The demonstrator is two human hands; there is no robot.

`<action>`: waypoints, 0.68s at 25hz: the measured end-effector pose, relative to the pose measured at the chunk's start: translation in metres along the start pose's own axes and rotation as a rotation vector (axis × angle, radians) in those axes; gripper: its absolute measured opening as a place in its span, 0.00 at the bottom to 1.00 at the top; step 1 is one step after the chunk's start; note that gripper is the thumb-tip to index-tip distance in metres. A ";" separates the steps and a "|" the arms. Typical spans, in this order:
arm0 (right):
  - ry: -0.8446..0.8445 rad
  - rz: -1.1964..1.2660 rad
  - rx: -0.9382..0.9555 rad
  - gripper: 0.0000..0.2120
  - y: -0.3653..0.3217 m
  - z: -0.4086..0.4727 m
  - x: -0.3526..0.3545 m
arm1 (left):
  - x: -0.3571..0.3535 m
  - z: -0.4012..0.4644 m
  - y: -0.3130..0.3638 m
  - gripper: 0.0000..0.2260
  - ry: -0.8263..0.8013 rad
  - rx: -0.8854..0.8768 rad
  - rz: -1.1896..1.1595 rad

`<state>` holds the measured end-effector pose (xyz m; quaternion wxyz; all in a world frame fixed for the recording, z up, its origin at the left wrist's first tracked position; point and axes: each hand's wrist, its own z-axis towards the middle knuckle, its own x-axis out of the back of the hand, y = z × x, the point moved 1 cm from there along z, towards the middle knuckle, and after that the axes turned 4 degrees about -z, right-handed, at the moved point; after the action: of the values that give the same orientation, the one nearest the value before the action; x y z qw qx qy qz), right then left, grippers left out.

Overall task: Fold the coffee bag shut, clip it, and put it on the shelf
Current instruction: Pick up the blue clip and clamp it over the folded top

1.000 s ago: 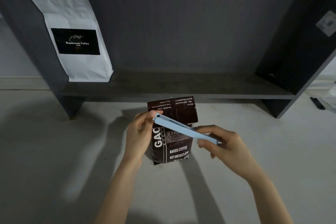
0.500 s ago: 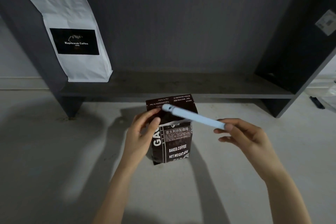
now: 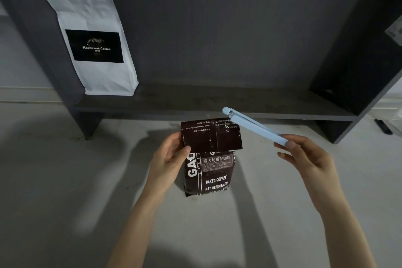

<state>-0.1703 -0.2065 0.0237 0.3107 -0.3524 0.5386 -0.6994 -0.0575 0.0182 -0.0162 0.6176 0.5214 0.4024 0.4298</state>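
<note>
Left hand [image 3: 167, 159] pinches the folded flap of the coffee bag [image 3: 210, 159], which stands upright on the floor just in front of the shelf [image 3: 217, 102]; right hand [image 3: 304, 159] pinches one end of the pale blue clip [image 3: 254, 126], poised above the bag's right corner. Fold's done, clipping is on. Next, I'd say, slide the clip across that crease. Dark, glossy bag, white lettering, flap doubled forward.

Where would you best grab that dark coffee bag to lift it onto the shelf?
Probably by the folded-over top of the dark coffee bag, pinching from the left where the left hand already holds the flap. The bag stands upright and that flat fold gives a firm edge; the right hand holds the blue clip.
</note>
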 end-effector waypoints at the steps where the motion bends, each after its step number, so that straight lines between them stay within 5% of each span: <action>1: 0.000 -0.004 0.006 0.11 0.001 0.001 -0.002 | 0.000 0.000 0.000 0.14 -0.015 0.003 -0.014; 6: 0.050 -0.012 0.034 0.12 0.001 0.007 -0.005 | -0.001 0.000 -0.005 0.14 -0.039 0.008 -0.013; 17: -0.194 -0.206 0.118 0.13 -0.016 0.026 -0.046 | 0.003 -0.002 -0.010 0.19 -0.034 0.026 0.069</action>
<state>-0.1239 -0.1795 0.0367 0.3083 -0.4528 0.4249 -0.7207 -0.0576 0.0208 -0.0264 0.6022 0.5504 0.3792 0.4366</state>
